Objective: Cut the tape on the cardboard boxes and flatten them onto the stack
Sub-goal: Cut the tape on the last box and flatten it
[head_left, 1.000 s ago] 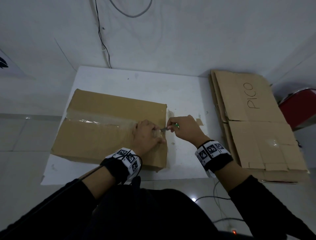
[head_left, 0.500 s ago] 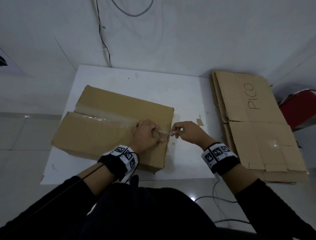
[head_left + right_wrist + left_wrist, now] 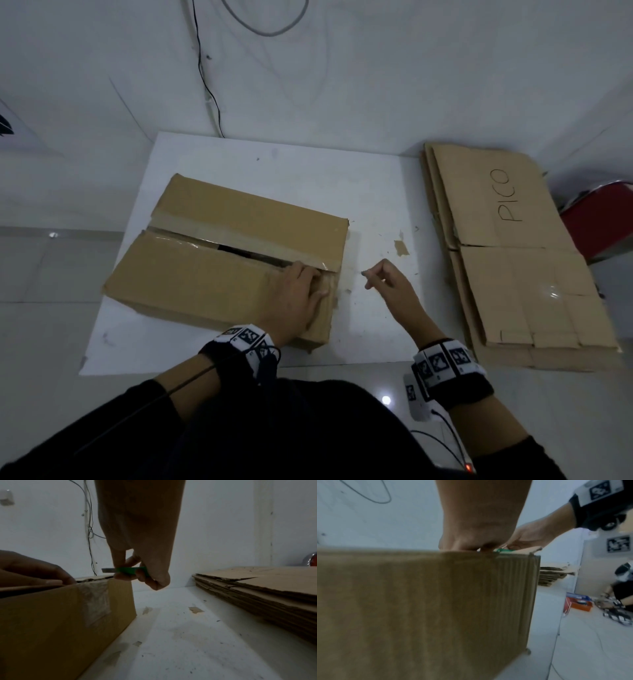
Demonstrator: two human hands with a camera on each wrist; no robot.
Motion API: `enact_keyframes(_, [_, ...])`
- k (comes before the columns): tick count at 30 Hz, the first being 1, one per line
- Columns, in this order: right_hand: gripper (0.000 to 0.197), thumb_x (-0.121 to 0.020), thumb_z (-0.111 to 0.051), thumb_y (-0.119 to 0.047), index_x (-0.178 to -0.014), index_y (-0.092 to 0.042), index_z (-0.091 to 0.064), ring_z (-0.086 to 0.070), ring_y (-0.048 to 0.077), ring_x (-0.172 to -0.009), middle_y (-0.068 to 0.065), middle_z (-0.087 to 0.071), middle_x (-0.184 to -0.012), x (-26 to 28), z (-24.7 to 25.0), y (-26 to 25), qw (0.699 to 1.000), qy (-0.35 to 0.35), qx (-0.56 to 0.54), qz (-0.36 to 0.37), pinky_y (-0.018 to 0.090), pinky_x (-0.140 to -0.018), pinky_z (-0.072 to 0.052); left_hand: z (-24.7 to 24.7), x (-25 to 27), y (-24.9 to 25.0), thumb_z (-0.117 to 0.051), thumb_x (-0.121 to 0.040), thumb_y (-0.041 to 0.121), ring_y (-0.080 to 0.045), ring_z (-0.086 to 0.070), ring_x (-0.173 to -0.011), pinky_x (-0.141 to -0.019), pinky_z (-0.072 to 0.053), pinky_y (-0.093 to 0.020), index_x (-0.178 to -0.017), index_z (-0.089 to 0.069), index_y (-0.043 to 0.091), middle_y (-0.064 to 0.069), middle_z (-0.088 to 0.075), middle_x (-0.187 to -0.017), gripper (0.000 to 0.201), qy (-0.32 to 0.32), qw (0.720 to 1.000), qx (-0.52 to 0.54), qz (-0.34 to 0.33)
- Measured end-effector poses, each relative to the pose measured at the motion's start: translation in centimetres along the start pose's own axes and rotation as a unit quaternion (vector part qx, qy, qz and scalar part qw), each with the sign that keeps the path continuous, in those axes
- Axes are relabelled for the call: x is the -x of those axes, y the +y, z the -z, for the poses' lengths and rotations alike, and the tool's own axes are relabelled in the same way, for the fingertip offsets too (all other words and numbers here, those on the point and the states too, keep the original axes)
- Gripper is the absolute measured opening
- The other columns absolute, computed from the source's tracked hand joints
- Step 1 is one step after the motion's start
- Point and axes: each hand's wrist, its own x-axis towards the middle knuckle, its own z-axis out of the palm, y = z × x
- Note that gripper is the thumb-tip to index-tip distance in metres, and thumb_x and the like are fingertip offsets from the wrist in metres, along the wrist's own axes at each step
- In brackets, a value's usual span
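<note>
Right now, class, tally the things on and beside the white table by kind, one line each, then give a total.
Taped cardboard box: 1
Stack of flattened cardboard: 1
Green-handled cutter, held by the right hand: 1
Red stool: 1
Total: 4

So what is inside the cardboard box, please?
The slit between the flaps of the cardboard box shows only a dark gap. The contents cannot be seen: the flaps and the left hand cover the rest.
</note>
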Motion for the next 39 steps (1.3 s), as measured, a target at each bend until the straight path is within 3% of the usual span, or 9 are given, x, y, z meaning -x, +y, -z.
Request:
enact_keyframes(8, [0.016, -0.094, -0.065, -0.019, -0.085, -0.008, -0.058, -0.060, 0.000, -0.084, -0.007, -0.065, -0.085, 1.4, -2.6, -0.7, 0.994, 0.041, 0.033, 0.095, 0.005, -0.073, -0.040, -1.7, 0.6, -0.5, -0.056, -0.093, 0.022, -0.030, -0.052, -0.105, -0.088, -0.046, -0.035, -0.129, -0.059, 0.009, -0.014, -0.052, -0.117, 0.039, 0.046, 0.999, 0.004, -0.024])
enact_keyframes(16, [0.019, -0.098, -0.059, -0.023, -0.083, -0.013, -0.052, -0.059, 0.005, -0.082, -0.005, -0.062, -0.084, 1.7, -3.6, 0.0, 0.992, 0.078, 0.039, 0.095, 0.010, -0.071, -0.043, -1.7, 0.8, -0.8, -0.059, -0.090, 0.020, -0.029, -0.055, -0.102, -0.085, -0.051, -0.041, -0.134, -0.055, 0.013, -0.013, -0.052, -0.118, 0.044, 0.063, 0.997, 0.012, -0.050])
enact_keyframes(20, [0.018, -0.100, -0.057, -0.018, -0.084, -0.011, -0.050, -0.052, 0.011, -0.075, 0.001, -0.056, -0.079, -1.5, -4.5, -1.3, 0.984, 0.136, 0.024, 0.115, 0.015, -0.065, -0.039, -1.0, 0.8, -0.1, -0.049, -0.094, 0.022, -0.022, -0.052, -0.090, -0.079, -0.047, -0.038, -0.152, -0.018, 0.033, -0.007, -0.050, -0.112, 0.066, 0.025, 0.996, -0.012, -0.083])
enact_keyframes(24, [0.014, -0.102, -0.048, -0.018, -0.097, -0.007, -0.055, -0.056, 0.022, -0.084, 0.008, -0.059, -0.093, -5.7, -4.2, 1.8, 0.974, 0.227, 0.024, -0.003, 0.028, -0.070, -0.039, -0.2, 0.4, -0.6, -0.048, -0.091, 0.042, -0.024, -0.046, -0.111, -0.095, -0.042, -0.047, -0.140, -0.045, 0.022, -0.007, -0.050, -0.122, 0.054, 0.048, 0.998, 0.012, -0.035])
enact_keyframes(27, [0.033, -0.104, -0.042, -0.024, -0.129, -0.006, -0.055, -0.052, 0.033, -0.120, 0.016, -0.056, -0.131, -7.1, -3.6, 6.0, 0.973, 0.131, 0.101, -0.159, 0.039, -0.096, -0.040, 2.0, 0.2, -2.5, -0.044, -0.080, 0.071, -0.026, -0.040, -0.120, -0.103, -0.036, -0.048, -0.125, -0.052, 0.021, -0.005, -0.048, -0.125, 0.068, 0.039, 0.997, -0.070, 0.022])
enact_keyframes(30, [0.045, -0.104, -0.039, -0.037, -0.146, -0.022, -0.042, -0.031, 0.025, -0.142, 0.005, -0.037, -0.154, -6.0, -3.1, 7.5, 0.945, 0.073, 0.227, -0.222, 0.051, -0.113, -0.019, 5.7, 0.6, -4.6, -0.036, -0.052, 0.098, -0.027, -0.029, -0.132, -0.113, -0.022, -0.045, -0.133, -0.041, 0.027, -0.002, -0.038, -0.133, 0.107, -0.041, 0.985, -0.153, 0.066])
enact_keyframes(32, [0.035, -0.103, -0.043, -0.034, -0.135, -0.024, -0.054, -0.041, 0.026, -0.133, 0.007, -0.049, -0.142, -4.9, -2.9, 6.0, 0.952, 0.130, 0.224, -0.165, 0.046, -0.107, -0.030, 8.1, 0.7, -5.9, -0.041, -0.037, 0.099, -0.022, -0.022, -0.135, -0.116, -0.010, -0.040, -0.139, -0.033, 0.028, 0.002, -0.031, -0.136, 0.124, -0.113, 0.977, -0.172, 0.058])
enact_keyframes(35, [0.033, -0.105, -0.042, -0.034, -0.094, -0.014, -0.067, -0.063, 0.013, -0.086, 0.004, -0.069, -0.094, -3.3, -3.2, 0.7, 0.994, 0.101, -0.022, -0.040, 0.016, -0.071, -0.046, 9.7, -0.1, -6.6, -0.052, -0.030, 0.093, -0.019, -0.027, -0.127, -0.113, -0.002, -0.037, -0.130, -0.035, 0.026, 0.006, -0.032, -0.126, 0.121, -0.136, 0.966, -0.218, 0.027])
enact_keyframes(39, [0.034, -0.103, -0.046, -0.035, -0.078, -0.014, -0.055, -0.048, 0.006, -0.059, 0.002, -0.055, -0.072, -4.5, -3.9, -5.4, 0.997, 0.017, -0.078, 0.004, 0.020, -0.058, -0.039, 10.1, -1.5, -5.4, -0.049, -0.032, 0.092, -0.023, -0.040, -0.115, -0.111, -0.012, -0.043, -0.117, -0.043, 0.019, -0.001, -0.042, -0.116, 0.112, -0.066, 0.960, -0.270, -0.046])
